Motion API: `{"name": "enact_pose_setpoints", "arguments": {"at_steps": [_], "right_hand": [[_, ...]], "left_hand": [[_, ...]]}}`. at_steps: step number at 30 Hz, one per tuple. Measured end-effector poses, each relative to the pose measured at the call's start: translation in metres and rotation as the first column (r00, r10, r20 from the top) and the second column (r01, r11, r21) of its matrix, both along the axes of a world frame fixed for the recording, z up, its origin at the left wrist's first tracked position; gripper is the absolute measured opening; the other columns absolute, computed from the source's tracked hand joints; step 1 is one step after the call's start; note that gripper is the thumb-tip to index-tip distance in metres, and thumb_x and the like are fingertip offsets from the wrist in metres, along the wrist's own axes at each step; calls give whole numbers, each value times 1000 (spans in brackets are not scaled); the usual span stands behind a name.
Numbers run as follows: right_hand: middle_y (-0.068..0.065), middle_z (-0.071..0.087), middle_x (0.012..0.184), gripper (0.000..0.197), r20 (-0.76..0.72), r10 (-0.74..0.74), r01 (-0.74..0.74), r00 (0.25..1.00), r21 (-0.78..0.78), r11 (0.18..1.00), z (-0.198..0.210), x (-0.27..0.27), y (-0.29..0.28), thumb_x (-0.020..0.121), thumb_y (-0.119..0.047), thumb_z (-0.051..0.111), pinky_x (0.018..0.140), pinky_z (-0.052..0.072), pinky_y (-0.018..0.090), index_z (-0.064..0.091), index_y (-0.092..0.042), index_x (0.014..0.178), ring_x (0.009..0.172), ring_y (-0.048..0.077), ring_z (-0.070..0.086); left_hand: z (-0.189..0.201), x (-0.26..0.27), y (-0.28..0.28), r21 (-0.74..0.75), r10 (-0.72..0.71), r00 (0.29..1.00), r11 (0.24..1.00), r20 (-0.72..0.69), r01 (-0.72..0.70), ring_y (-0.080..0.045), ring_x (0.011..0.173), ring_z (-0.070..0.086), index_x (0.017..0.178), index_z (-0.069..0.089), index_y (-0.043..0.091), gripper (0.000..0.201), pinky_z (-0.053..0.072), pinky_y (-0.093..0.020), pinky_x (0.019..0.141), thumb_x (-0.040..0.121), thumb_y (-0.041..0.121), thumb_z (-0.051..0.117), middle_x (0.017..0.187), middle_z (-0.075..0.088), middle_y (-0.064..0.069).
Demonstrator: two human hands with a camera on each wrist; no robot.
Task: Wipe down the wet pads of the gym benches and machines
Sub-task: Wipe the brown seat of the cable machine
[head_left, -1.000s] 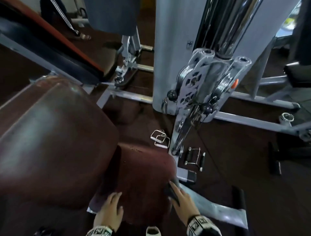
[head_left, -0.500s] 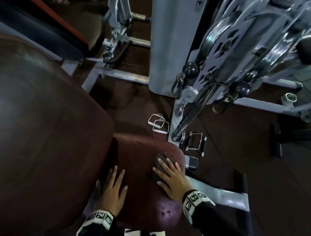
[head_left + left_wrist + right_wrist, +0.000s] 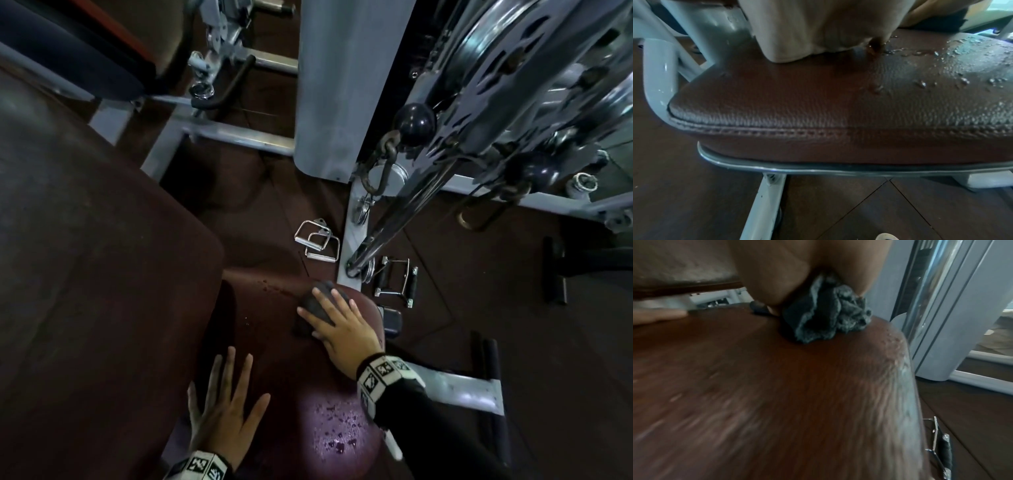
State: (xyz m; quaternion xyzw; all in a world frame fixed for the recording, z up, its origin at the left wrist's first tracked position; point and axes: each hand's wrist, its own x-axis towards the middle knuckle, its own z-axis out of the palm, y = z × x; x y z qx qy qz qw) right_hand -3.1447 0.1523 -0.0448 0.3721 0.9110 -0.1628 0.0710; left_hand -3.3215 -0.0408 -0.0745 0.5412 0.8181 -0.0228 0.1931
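Observation:
A brown leather seat pad (image 3: 274, 363) lies below me, with water drops (image 3: 337, 431) on its near right part. My right hand (image 3: 337, 320) presses a dark grey cloth (image 3: 313, 305) flat onto the pad's far right corner, fingers straight. In the right wrist view the cloth (image 3: 828, 318) bunches under the palm on the seat pad (image 3: 777, 394). My left hand (image 3: 224, 402) rests flat on the pad's left side, fingers spread, holding nothing. The left wrist view shows the seat pad (image 3: 818, 105) with beaded water drops (image 3: 962, 81) on the right.
A large brown back pad (image 3: 102, 274) fills the left. The grey machine column (image 3: 335, 85) and pulley carriage (image 3: 513, 85) stand close ahead. Metal cable handles (image 3: 317, 241) and a black-grip handle (image 3: 394, 281) lie on the dark floor. A grey frame bar (image 3: 455, 387) runs right of the seat.
My right hand has slid the cloth forward from the seat's near right edge to its far corner. The left hand has spread flat on the pad. My head has leaned closer.

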Motion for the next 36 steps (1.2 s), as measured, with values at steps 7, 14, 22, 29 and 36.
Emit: {"name": "enact_pose_setpoints", "arguments": {"at_steps": [7, 14, 22, 29, 36], "right_hand": [[-13, -13, 154, 51, -63, -238, 227, 969, -145, 963, -9, 44, 25, 90, -52, 12, 116, 11, 33, 3, -50, 141, 145, 21, -2], [-3, 8, 158, 49, -56, -234, 232, 971, -42, 972, -10, 87, -71, 98, -40, 20, 103, 39, 30, 12, -43, 146, 140, 33, 20], [-4, 35, 149, 60, 81, 17, -9, 997, -102, 995, 11, -9, -41, 81, -32, 43, 105, 34, 43, 34, -43, 139, 132, 29, 41], [-14, -16, 154, 51, 42, -234, 237, 971, -114, 965, 12, 19, 21, 101, -34, 29, 115, 15, 33, 4, -51, 142, 144, 17, -8], [-1, 28, 152, 62, 64, -202, 208, 977, -105, 973, 12, 52, -66, 82, -26, 42, 96, 47, 42, 33, -40, 141, 135, 31, 31]], "left_hand": [[-4, -1, 0, 7, -13, 1000, 1000, -10, 13, -14, 147, -2, 152, 13, 29, 74, 33, -65, 95, 90, 69, 13, 159, 15, -2], [-3, 0, 0, 46, -9, 1000, 999, 13, 9, -12, 147, -4, 152, 11, 30, 74, 33, -66, 93, 90, 70, 12, 160, 12, -1], [-4, 0, 0, 39, 5, 1000, 999, 17, -6, -11, 147, -5, 151, 12, 31, 73, 32, -66, 94, 89, 70, 11, 159, 13, 0], [-5, -1, -1, 29, -3, 1000, 1000, 11, 3, -12, 147, -6, 152, 8, 32, 74, 30, -66, 96, 89, 70, 15, 160, 8, 1], [-3, 0, 0, 24, -4, 999, 1000, 34, 3, -12, 147, -5, 152, 10, 31, 73, 31, -67, 95, 90, 70, 12, 160, 11, -1]]}}
